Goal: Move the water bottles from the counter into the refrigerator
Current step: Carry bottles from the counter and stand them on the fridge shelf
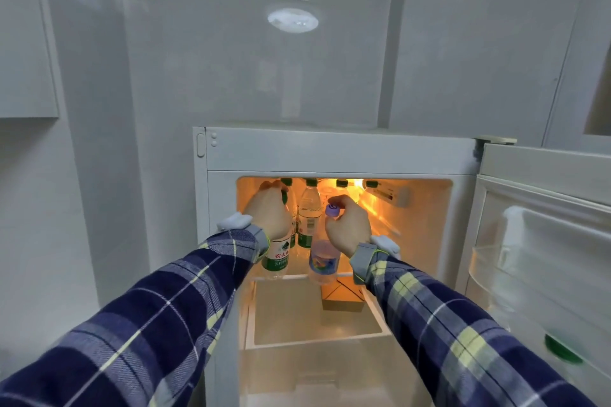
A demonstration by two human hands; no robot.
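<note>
Your left hand [268, 211] is inside the lit refrigerator [330, 155], fingers curled over the top of a green-labelled water bottle [277, 256]. The bottle hangs upright below your palm, its base at the front edge of the upper shelf [297, 277]. The cap is hidden under your fingers.

Your right hand [348, 225] pinches the neck of a second water bottle [324, 263] just below its purple cap [332, 210]. This bottle carries a blue-and-purple label and stands upright beneath the grip, its base at the same shelf edge, just right of the left-hand bottle.

Behind both grips, further green-capped bottles [309, 218] stand upright in a row on the shelf; the nearest sits between your two hands. Their bases are hidden.

Below your right wrist, a brown cardboard box [344, 297] rests on the lower tray [317, 337]. Right of the right-hand grip, the refrigerator door [542, 241] stands open. A green cap [562, 349] shows low in the door rack.

Both plaid sleeves [158, 314] extend forward, with grey bands at the wrists.
</note>
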